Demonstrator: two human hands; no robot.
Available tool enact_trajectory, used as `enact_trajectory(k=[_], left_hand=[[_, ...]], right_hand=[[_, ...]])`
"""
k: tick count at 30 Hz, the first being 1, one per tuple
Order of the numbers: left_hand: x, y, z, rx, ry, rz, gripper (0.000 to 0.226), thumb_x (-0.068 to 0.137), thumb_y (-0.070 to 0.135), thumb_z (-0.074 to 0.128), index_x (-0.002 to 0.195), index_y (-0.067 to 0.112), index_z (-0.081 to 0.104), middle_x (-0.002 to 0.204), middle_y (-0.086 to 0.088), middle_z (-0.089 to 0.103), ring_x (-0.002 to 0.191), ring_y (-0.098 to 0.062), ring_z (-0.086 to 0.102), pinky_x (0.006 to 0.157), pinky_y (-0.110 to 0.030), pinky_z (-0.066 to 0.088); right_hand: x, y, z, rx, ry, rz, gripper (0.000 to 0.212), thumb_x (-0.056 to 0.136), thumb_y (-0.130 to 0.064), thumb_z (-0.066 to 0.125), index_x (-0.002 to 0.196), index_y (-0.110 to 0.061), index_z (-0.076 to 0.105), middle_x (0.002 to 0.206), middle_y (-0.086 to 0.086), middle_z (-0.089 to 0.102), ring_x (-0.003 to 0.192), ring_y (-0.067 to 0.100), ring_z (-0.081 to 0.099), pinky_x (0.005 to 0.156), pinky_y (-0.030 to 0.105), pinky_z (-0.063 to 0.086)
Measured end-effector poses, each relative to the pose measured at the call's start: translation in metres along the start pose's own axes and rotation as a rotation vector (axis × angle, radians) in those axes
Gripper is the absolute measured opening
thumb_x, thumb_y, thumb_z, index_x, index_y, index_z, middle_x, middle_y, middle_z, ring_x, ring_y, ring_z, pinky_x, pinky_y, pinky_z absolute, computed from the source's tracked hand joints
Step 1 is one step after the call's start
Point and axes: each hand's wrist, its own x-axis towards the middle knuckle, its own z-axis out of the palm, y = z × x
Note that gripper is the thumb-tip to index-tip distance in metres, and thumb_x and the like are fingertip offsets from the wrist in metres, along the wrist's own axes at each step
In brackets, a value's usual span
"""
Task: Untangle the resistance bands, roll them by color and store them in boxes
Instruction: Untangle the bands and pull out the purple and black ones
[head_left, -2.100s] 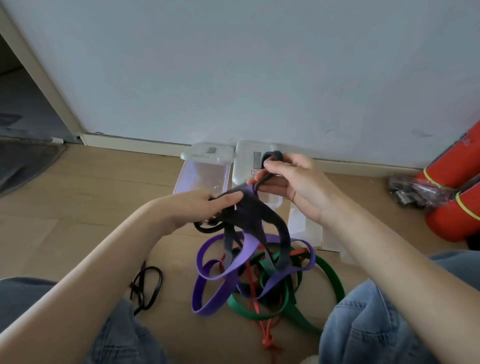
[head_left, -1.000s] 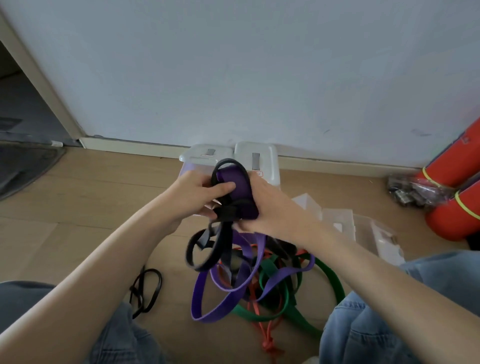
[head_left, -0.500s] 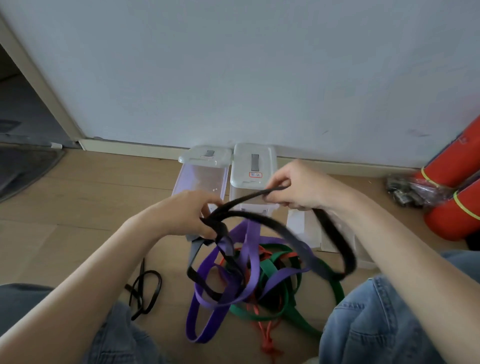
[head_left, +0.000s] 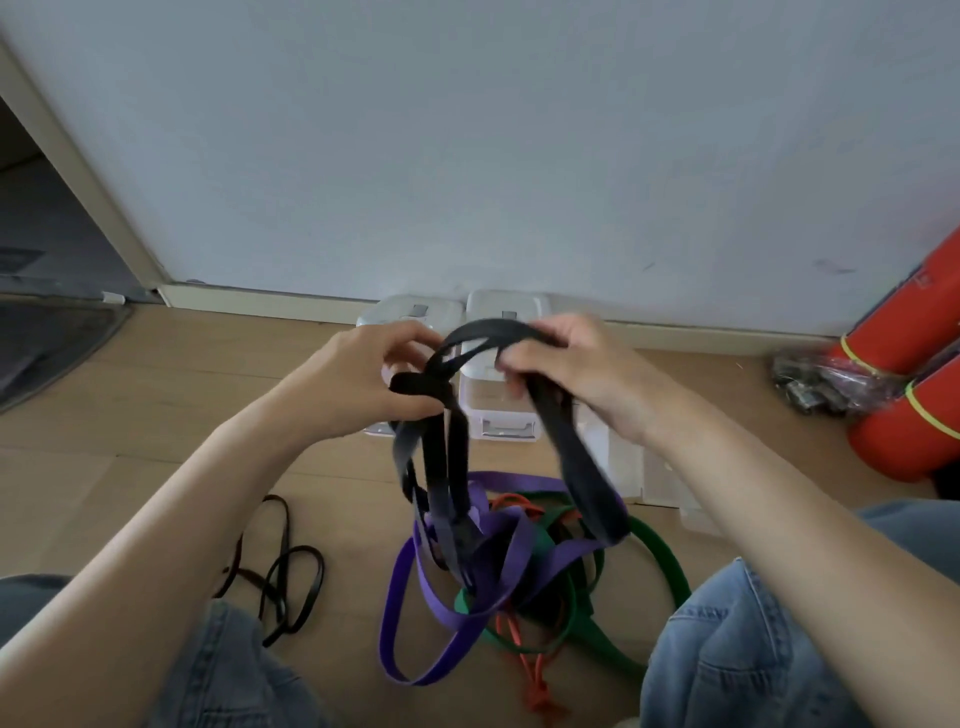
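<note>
Slack in the black band (head_left: 576, 462) has been taken up since half a second ago: its wide loop is now gathered between raised hands, while the tangle (head_left: 511, 566) lies on the floor between the knees. Untangling looks unfinished. The left hand (head_left: 363, 382) pinches a folded knot; the right hand (head_left: 576, 364) grips the arch. Boxes (head_left: 501, 415) stand at the wall.

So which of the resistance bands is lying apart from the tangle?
The thin black band on the floor by the left knee; the purple, green and orange ones are all knotted together.
</note>
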Motion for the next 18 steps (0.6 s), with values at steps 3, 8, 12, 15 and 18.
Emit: enact_trajectory(k=[3, 8, 12, 15, 18], left_hand=[[0.001, -0.005, -0.001, 0.138, 0.115, 0.048, 0.052, 0.070, 0.030, 0.076, 0.114, 0.042, 0.051, 0.088, 0.018, 0.055, 0.079, 0.006, 0.054, 0.064, -0.008, 0.040], [-0.005, -0.024, 0.014, 0.416, -0.446, -0.269, 0.066, 0.077, 0.024, 0.074, 0.134, 0.025, 0.041, 0.125, 0.006, 0.056, 0.108, -0.012, 0.055, 0.087, -0.025, 0.042], [0.005, -0.015, 0.025, 0.036, -0.280, -0.128, 0.081, 0.073, 0.034, 0.076, 0.140, 0.034, 0.030, 0.138, 0.012, 0.043, 0.128, -0.011, 0.042, 0.103, -0.028, 0.036], [0.006, -0.007, 0.040, -0.401, -0.252, -0.070, 0.043, 0.080, 0.024, 0.069, 0.121, 0.028, 0.056, 0.122, 0.015, 0.060, 0.116, -0.002, 0.053, 0.103, -0.031, 0.040], [-0.002, -0.015, 0.054, -0.432, -0.555, -0.138, 0.033, 0.086, 0.018, 0.063, 0.118, 0.026, 0.057, 0.113, 0.011, 0.066, 0.106, 0.000, 0.060, 0.093, -0.021, 0.046]], right_hand=[[0.003, -0.005, -0.019, 0.190, 0.342, -0.046, 0.028, 0.081, -0.016, 0.058, 0.053, -0.014, 0.056, 0.047, -0.005, 0.047, 0.040, 0.009, 0.037, 0.039, 0.016, 0.029], [0.004, 0.003, -0.033, 0.088, 0.479, -0.068, 0.022, 0.085, -0.013, 0.056, 0.063, -0.010, 0.054, 0.057, 0.001, 0.046, 0.050, 0.010, 0.039, 0.049, 0.021, 0.033], [0.001, 0.006, -0.001, -0.049, 0.035, -0.180, 0.011, 0.090, -0.013, 0.057, 0.079, -0.015, 0.060, 0.058, -0.010, 0.056, 0.058, 0.006, 0.050, 0.057, 0.017, 0.043], [0.002, -0.002, 0.001, 0.247, 0.010, -0.278, 0.010, 0.087, -0.013, 0.051, 0.084, -0.005, 0.058, 0.065, -0.004, 0.057, 0.064, 0.014, 0.050, 0.060, 0.021, 0.043], [0.000, -0.007, -0.012, 0.499, 0.135, -0.299, 0.014, 0.090, -0.011, 0.047, 0.081, -0.008, 0.058, 0.064, -0.003, 0.057, 0.062, 0.012, 0.050, 0.059, 0.021, 0.041]])
